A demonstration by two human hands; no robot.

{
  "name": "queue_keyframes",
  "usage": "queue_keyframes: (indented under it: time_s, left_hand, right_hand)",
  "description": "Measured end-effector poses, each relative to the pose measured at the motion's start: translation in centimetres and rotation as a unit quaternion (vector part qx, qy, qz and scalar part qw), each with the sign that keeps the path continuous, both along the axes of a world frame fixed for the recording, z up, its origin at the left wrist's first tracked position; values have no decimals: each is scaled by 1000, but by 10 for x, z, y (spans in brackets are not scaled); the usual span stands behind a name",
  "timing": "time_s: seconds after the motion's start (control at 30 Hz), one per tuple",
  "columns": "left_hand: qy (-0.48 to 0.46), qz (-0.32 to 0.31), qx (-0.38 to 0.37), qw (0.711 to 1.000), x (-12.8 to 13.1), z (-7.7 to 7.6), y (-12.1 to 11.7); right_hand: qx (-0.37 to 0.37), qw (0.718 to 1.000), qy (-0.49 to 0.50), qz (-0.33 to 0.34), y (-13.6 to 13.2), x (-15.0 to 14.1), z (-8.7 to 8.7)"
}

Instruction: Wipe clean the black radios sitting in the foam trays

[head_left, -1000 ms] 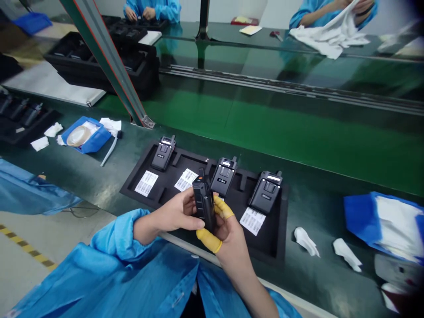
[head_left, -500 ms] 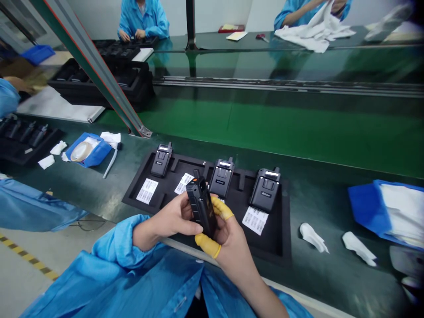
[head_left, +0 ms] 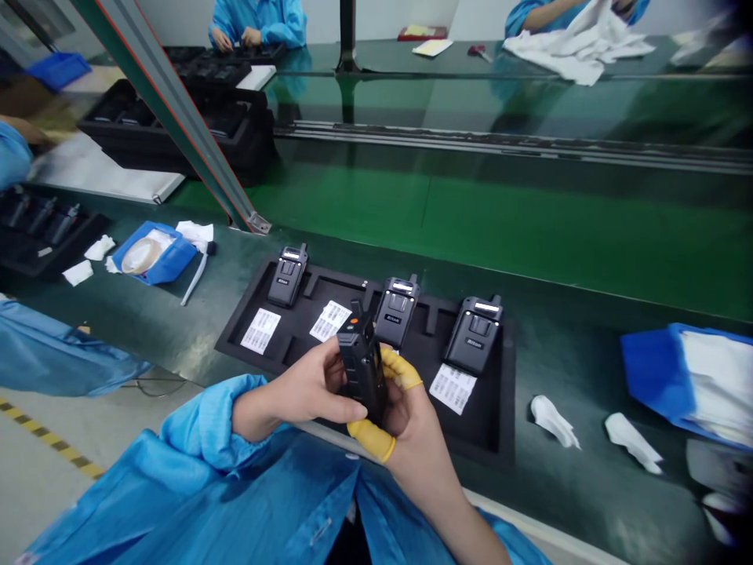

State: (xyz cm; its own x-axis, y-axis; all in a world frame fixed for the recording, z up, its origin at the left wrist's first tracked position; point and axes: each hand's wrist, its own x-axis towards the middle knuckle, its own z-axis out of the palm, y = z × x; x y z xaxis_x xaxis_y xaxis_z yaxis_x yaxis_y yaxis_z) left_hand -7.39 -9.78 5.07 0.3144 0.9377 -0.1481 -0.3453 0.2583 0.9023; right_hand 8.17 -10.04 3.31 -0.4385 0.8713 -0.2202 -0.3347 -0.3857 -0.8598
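A black two-way radio (head_left: 362, 362) with a stubby antenna and an orange button stands nearly upright between my two hands, its side turned to me. My left hand (head_left: 306, 392) is closed on its left side. On the right side, my right hand (head_left: 395, 408) grips it with yellow finger cots on the thumb and a finger. Beneath lies a black foam tray (head_left: 504, 408). Three similar radios rest in it: one at the left (head_left: 288, 276), one in the middle (head_left: 396, 312) and one at the right (head_left: 474, 336). White barcode label sheets (head_left: 260, 330) lie in its compartments.
Blue bins (head_left: 652, 365) with white contents stand at the right and left (head_left: 156, 271). Crumpled white wipes (head_left: 554, 421) lie right of the tray. A slanted metal post (head_left: 194, 125) rises at the left. Beyond the green conveyor belt (head_left: 500, 212), co-workers in blue sit; stacked black trays (head_left: 247, 133) stand back left.
The view has shifted slightly. The radio has turned a little in my hands, showing more of its side. Both hands keep their hold.
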Motion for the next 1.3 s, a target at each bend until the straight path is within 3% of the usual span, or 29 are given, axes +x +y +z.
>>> queue_keyframes:
  time_s: [0.3,0.8,0.93,1.13,1.3]
  left_hand:
    - [36,-8,-11,999,2,6,-4]
    - [104,-5,-24,994,10,29,-26]
    - [96,14,-31,995,9,12,-19]
    - [52,47,-41,997,4,-33,29]
    - [49,44,-19,998,3,-38,47]
  right_hand:
    - [-6,1000,-10,-1,-3,4,2]
    - [47,998,-28,-31,-29,15,8]
    - [9,999,-33,-43,-20,10,0]
    - [-68,994,-63,-52,28,-10,-28]
    - [-82,993,-65,-50,44,-16,-33]
